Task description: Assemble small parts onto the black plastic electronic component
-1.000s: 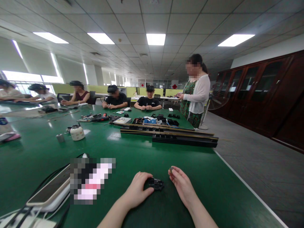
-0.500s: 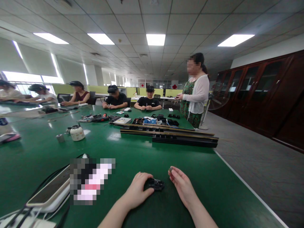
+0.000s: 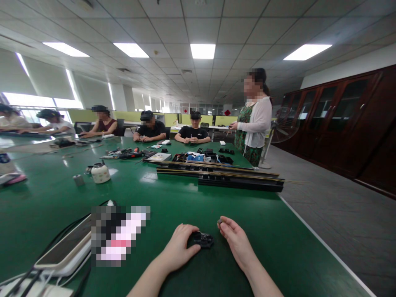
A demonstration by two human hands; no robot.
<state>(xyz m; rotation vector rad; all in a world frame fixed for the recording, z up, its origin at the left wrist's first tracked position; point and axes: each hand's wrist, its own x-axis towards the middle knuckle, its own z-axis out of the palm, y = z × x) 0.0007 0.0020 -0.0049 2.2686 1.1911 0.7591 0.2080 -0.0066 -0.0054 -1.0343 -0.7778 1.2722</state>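
Observation:
My left hand (image 3: 177, 247) grips the left end of a small black plastic part (image 3: 204, 239) between thumb and fingers, low over the green table. The part is open on top, with some shiny bits inside; its exact kind is unclear. To its right, my right hand (image 3: 237, 242) pinches a small greyish piece (image 3: 220, 221) at its fingertips. That piece is too small to name. A gap separates it from the black part.
A phone (image 3: 66, 241) and cables lie at left, beside a blurred-out patch. Beyond stand a white jar (image 3: 100, 173) and a grey cylinder (image 3: 78, 180). Long black rails (image 3: 241, 182) with thin brass-coloured rods lie ahead. Several people sit at the table's far side; one person (image 3: 255, 119) stands.
My right hand has shifted slightly left with the small greyish piece, nearer the black part. My left hand keeps its grip and place.

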